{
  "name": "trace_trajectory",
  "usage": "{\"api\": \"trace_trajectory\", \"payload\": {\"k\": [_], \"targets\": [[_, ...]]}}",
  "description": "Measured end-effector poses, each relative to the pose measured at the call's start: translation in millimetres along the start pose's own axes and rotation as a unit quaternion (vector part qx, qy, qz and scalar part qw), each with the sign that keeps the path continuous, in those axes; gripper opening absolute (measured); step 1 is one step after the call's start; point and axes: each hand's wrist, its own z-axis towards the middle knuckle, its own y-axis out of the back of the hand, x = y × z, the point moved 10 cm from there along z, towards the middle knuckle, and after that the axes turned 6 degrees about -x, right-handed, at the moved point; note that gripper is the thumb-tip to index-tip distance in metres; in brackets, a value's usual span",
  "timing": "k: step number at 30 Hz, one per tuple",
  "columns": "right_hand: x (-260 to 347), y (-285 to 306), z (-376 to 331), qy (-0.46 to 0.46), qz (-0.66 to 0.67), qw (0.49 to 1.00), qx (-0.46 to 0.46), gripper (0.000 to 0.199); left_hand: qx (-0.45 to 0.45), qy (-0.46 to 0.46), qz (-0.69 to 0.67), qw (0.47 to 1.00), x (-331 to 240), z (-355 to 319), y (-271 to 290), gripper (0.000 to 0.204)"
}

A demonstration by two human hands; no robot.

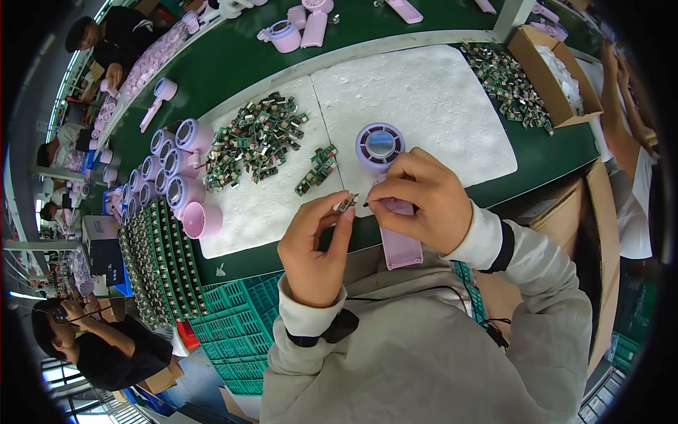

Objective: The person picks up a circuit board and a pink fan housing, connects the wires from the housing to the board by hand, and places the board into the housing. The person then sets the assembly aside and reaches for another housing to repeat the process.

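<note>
Our left hand (314, 244) pinches a small circuit board (346, 203) between thumb and fingertips, raised just beside the fan. Our right hand (424, 201) is closed around the lilac handheld fan (385, 169), pressing its handle down on the white foam pad (438, 106), likely to steady it. Loose board pile (258, 138) sits left, in easy reach. Pad is bare to the right; table (544, 159) edge runs close under both wrists.

We see a heap of green circuit boards (258, 138) upper left, purple fan housings (169, 173) beside it, green crates (236, 325) below, a cardboard box (554, 71) upper right
</note>
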Motion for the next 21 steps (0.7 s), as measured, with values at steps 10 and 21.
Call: {"api": "trace_trajectory", "payload": {"k": [10,21], "targets": [[-2.8,2.1,-0.3,-0.01,0.006,1.0,-0.008,0.016,-0.003,0.073,-0.243,0.967,18.6,-7.1,-27.6,0.033],[-3.0,-0.5,3.6,0.009,0.027,1.0,0.012,0.019,0.004,-0.02,-0.131,0.991,8.7,-4.8,-14.7,0.031]]}}
